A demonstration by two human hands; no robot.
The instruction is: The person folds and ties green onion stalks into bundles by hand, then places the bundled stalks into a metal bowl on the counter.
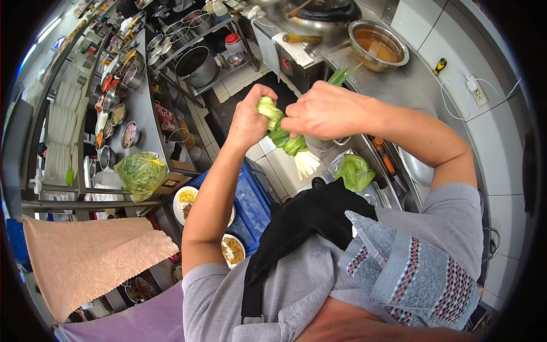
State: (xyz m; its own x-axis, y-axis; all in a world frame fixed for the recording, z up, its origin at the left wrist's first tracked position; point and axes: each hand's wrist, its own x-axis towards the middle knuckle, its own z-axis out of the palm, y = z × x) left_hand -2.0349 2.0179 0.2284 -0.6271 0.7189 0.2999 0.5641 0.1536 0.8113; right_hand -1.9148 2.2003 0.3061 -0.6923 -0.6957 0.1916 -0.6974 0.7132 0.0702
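A bunch of spring onions (306, 163) is held up in front of my chest, its white ends pointing down and green tips showing past my right wrist. A twisted, pale-green wrap that looks like a thin plastic bag (269, 112) surrounds its middle. My left hand (251, 114) is closed around the bunched end of this wrap. Close beside it, my right hand (327, 111) is closed with its fingertips pinching the bundle. What lies under the right palm is hidden. Below, another green plastic bag (354, 172) sits near my apron (310, 225).
A steel bowl of brown liquid (377, 45) stands on the right counter, near a wok stove (322, 23). On the left counter are several small bowls and a bag of greens (141, 175). Plates of food (232, 251) rest by a blue crate (250, 211). Cloths (97, 256) hang lower left.
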